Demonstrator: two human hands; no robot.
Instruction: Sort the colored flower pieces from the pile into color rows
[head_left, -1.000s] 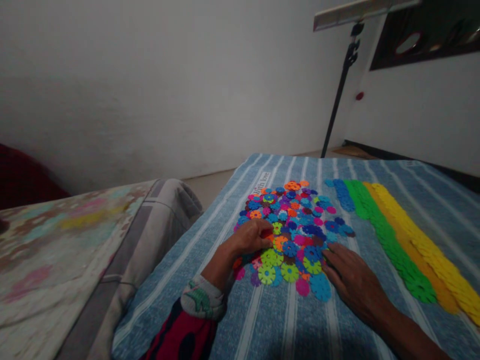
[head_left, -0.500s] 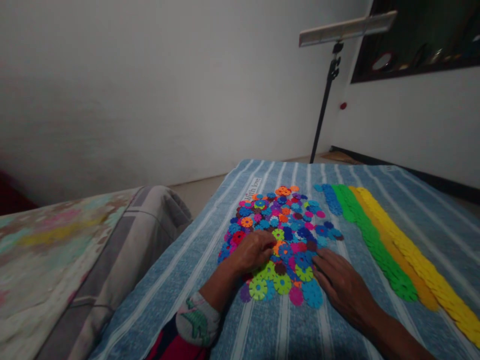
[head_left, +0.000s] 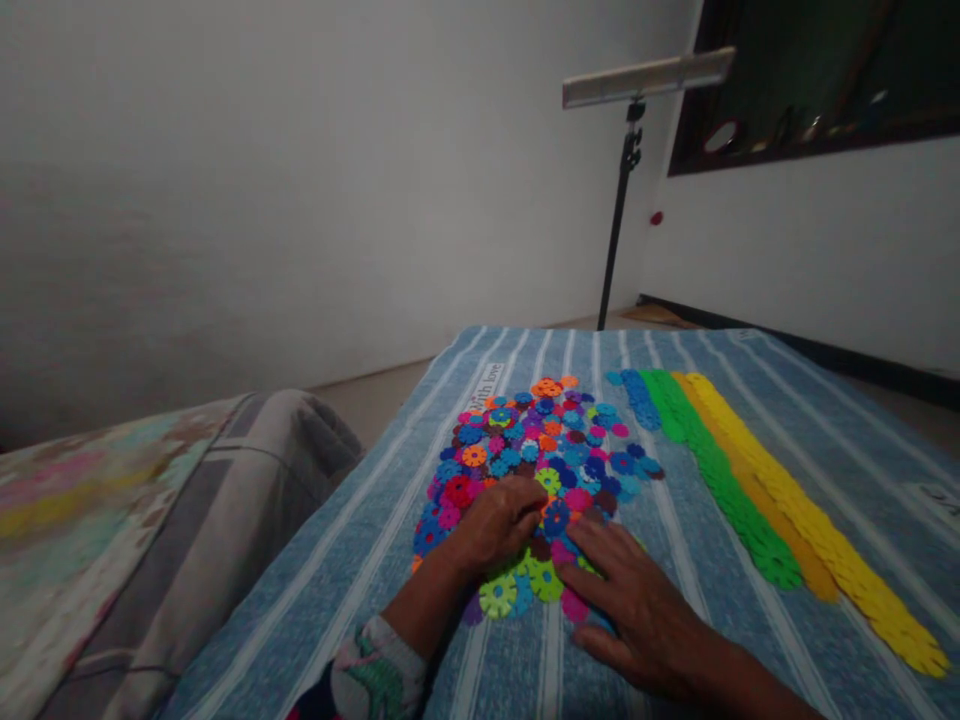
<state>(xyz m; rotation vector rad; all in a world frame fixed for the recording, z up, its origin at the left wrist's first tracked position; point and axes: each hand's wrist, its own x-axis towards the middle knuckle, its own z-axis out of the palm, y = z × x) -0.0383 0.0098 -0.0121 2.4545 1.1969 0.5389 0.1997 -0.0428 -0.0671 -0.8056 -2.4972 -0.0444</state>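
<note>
A heap of mixed-colour plastic snowflake discs (head_left: 517, 440) lies on a blue striped cloth (head_left: 375, 540). My left hand (head_left: 499, 525) rests over the left front of the heap with its fingers curled in. Its fingertips are by a lime-green disc (head_left: 549, 482); whatever they pinch is hidden. My right hand (head_left: 634, 600) is palm down with fingers spread, touching the near right side of the heap. Beneath it, pink and blue discs are partly covered. Several lime-green discs (head_left: 498, 596) lie at the heap's near edge.
On the right run overlapping rows of blue (head_left: 640, 400), green (head_left: 720, 480), orange (head_left: 780, 530) and yellow discs (head_left: 810, 500). A lamp on a black stand (head_left: 619, 200) rises behind the cloth. Left of it stands a surface draped in grey and patterned fabric (head_left: 277, 450).
My right hand has moved left, from beside the heap onto its near right part, with its fingers spreading. My left hand stays curled over the discs. The view has shifted slightly right.
</note>
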